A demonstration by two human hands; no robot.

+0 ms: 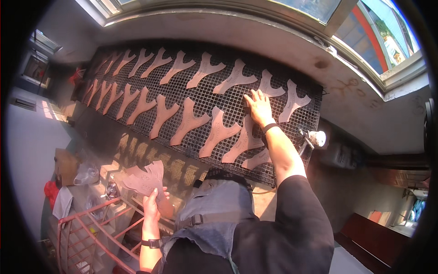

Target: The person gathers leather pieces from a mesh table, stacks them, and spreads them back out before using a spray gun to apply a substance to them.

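Right hand [258,108] hides part of one cutout [246,137].

About twenty-two Y-shaped tan cut pieces [188,122] on one black mesh rack [228,98], two rows left of the right-hand fingers [253,97], one stack of cut pieces [146,179] above left-hand fingers [150,197], one red wire rack [91,228].

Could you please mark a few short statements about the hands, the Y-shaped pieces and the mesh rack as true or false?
1. The right hand rests flat on the mesh rack among the Y-shaped pieces. True.
2. The left hand is empty. False: it holds a stack of pieces down beside the body.
3. The pieces on the rack lie in rows. True.
4. The pieces on the rack are bright blue. False: they are pinkish brown.
5. A dark band sits on the right wrist. True.
6. The red wire cart stands on top of the rack. False: it stands lower left, apart from the rack.
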